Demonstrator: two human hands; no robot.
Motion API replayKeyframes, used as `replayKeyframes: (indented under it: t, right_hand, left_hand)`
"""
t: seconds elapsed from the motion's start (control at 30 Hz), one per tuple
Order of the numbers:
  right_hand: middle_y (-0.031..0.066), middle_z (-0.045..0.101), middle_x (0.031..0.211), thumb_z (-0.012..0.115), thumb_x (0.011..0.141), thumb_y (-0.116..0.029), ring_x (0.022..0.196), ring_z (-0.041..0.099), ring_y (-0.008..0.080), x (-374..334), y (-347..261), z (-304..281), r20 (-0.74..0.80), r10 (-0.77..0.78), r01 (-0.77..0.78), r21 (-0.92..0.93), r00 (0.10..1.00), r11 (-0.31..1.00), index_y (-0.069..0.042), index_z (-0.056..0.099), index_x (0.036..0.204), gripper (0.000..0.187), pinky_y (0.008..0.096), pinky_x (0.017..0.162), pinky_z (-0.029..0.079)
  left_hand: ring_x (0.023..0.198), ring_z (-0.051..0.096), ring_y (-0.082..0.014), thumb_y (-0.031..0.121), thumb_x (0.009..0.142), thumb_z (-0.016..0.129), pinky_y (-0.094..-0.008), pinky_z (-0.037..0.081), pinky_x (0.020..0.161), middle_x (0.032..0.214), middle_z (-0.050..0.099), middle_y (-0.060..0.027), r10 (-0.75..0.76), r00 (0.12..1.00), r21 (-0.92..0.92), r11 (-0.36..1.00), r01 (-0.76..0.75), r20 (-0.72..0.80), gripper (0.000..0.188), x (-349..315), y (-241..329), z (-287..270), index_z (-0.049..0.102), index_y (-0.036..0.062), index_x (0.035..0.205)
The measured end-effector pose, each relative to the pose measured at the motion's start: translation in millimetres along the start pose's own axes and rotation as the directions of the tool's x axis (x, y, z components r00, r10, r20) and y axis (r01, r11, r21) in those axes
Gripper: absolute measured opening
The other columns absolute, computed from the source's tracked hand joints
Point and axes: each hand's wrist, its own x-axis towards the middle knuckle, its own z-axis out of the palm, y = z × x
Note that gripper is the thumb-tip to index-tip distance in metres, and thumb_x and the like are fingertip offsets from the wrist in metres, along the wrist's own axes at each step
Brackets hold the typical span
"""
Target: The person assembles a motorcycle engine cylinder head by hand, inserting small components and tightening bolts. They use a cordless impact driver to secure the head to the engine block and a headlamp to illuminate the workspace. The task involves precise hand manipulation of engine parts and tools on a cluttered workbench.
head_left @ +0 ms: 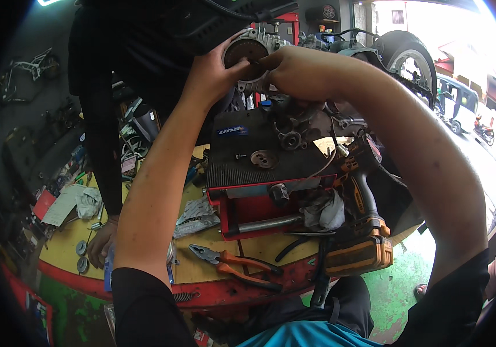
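Observation:
At the top centre, my left hand (216, 72) is closed around the left side of a round dark metal disc (242, 51), its thumb across the face. The disc sits against a grey metal engine casing (268, 41). My right hand (294, 72) is curled at the disc's right edge, its fingertips pinched together; what they hold is too small to make out. Below lie a flat round plate with holes (264, 159) and a small bolt (240, 155), both on the black ribbed top of a red stand (230, 173). More engine castings (305, 130) sit under my right wrist.
On the yellow bench (259, 247) lie orange-handled pliers (236, 266), a cordless drill (360, 231), a crumpled rag (324, 211) and a plastic packet (197, 217). Another person's hand (102, 243) rests at the left, near small round metal parts (82, 257). A wheel (409, 61) stands behind.

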Motion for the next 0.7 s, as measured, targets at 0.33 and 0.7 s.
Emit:
replayKeyframes:
  t: [0.33, 0.7]
  right_hand:
    - [0.0229, 0.076, 0.110, 0.059, 0.098, -0.018, 0.101, 0.075, 0.0398, -29, 1, 11, -0.323, -0.130, 0.084, -0.153, 0.937, 0.985, -0.007, 0.061, 0.148, 0.051, 0.0516, 0.091, 0.059]
    - [0.0217, 0.076, 0.094, 0.069, 0.097, -0.032, 0.094, 0.075, 0.0436, 4, 29, 29, -0.625, -0.320, 0.122, -0.339, 0.712, 0.933, -0.003, 0.064, 0.113, 0.033, 0.0539, 0.085, 0.059]
  left_hand:
    - [0.116, 0.072, -0.0184, 0.020, 0.090, 0.071, -0.0337, 0.053, 0.105, 0.126, 0.076, -0.0133, 0.115, 0.991, -0.019, 0.993, -0.117, -0.063, 0.056, 1, -11, 5, 0.064, 0.0034, 0.143]
    - [0.121, 0.072, -0.0222, 0.015, 0.089, 0.070, -0.0358, 0.054, 0.107, 0.130, 0.075, -0.0161, 0.077, 0.992, 0.078, 0.995, -0.070, -0.096, 0.056, -3, -12, 5, 0.063, 0.0064, 0.145]
